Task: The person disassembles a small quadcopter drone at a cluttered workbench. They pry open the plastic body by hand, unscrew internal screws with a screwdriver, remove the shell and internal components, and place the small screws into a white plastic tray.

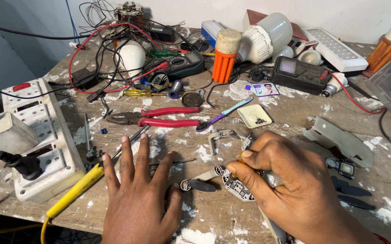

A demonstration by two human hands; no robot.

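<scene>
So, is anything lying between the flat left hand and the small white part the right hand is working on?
Yes. A small round grey piece with a dark blade lies on the bench between the left hand and the white part. The right hand already touches that part, holding a thin tool.

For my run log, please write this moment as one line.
left hand: flat on table | right hand: holds small tool on white part | pliers: untouched

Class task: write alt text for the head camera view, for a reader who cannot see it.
A person's right hand works a small tool into a white circuit part on a cluttered wooden workbench; the left hand lies flat. Red-handled pliers lie beyond.
</scene>
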